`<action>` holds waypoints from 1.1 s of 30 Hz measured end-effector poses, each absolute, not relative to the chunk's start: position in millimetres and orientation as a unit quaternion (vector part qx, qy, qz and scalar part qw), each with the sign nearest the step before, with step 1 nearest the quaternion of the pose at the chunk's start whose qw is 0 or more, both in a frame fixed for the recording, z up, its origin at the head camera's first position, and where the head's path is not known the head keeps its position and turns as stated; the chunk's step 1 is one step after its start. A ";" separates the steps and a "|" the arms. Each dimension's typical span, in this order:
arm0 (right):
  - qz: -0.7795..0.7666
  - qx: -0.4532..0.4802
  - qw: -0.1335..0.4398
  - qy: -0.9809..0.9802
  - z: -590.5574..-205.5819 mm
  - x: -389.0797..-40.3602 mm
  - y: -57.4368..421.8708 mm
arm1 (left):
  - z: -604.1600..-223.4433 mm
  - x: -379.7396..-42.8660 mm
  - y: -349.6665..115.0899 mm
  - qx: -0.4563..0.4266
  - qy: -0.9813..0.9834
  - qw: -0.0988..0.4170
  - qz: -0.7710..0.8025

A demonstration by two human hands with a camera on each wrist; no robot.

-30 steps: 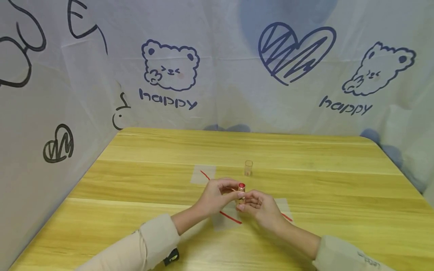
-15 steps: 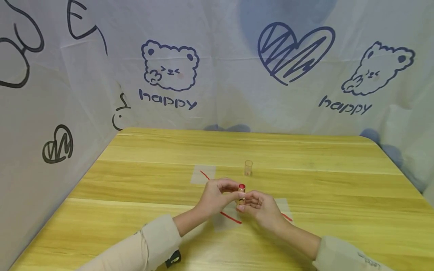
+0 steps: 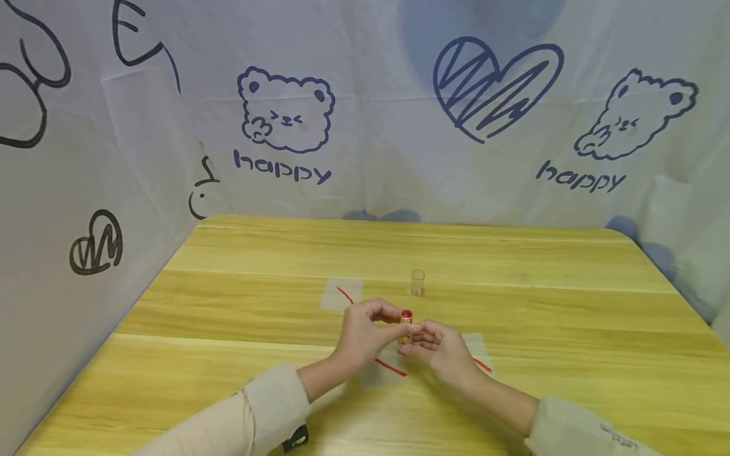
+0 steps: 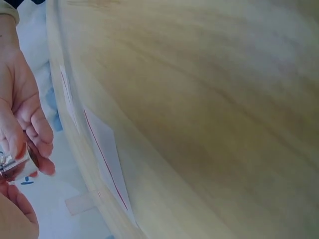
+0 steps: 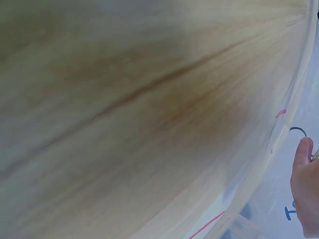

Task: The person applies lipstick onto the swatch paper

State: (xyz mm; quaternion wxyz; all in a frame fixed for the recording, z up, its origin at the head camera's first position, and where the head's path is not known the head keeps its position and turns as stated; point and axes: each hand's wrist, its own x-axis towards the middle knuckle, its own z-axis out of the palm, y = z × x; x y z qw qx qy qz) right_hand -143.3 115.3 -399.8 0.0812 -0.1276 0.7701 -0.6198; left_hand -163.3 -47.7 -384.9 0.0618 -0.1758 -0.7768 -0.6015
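A lipstick (image 3: 407, 320) with a gold tube and red tip stands upright between the two hands in the head view. My left hand (image 3: 360, 335) pinches the upper tube from the left, thumb in front and index finger behind. From the right, my right hand (image 3: 450, 358) holds its lower part between thumb and fingers. In the left wrist view, the shiny end of the lipstick (image 4: 22, 168) shows by the right hand's fingers. The clear cap (image 3: 417, 284) stands on the table behind the hands. Fingers hide much of the tube.
Pale paper pieces lie on the wooden table (image 3: 228, 304): one at the left (image 3: 336, 299), one under the hands (image 3: 379, 379), and one at the right (image 3: 478, 346). Each bears a red line. A printed cloth (image 3: 371, 126) hangs behind the table's far edge.
My left hand has turned slightly, its wrist shifting right. The red tip sits a little lower in the tube than a second ago. My right hand stays in place.
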 end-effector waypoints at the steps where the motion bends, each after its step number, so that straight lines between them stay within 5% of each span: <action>1: -0.620 -0.127 0.084 0.770 -400.1 -143.2 115.4 | -385.1 -163.3 -47.8 -0.178 -0.777 0.063 -0.600; 19: -0.626 -0.154 0.111 0.757 -398.0 -146.2 120.0 | -385.4 -175.2 -56.1 -0.256 -0.743 -0.040 -0.617; 33: -0.633 -0.145 0.097 0.754 -401.1 -148.0 118.8 | -385.3 -175.4 -54.0 -0.249 -0.749 -0.024 -0.613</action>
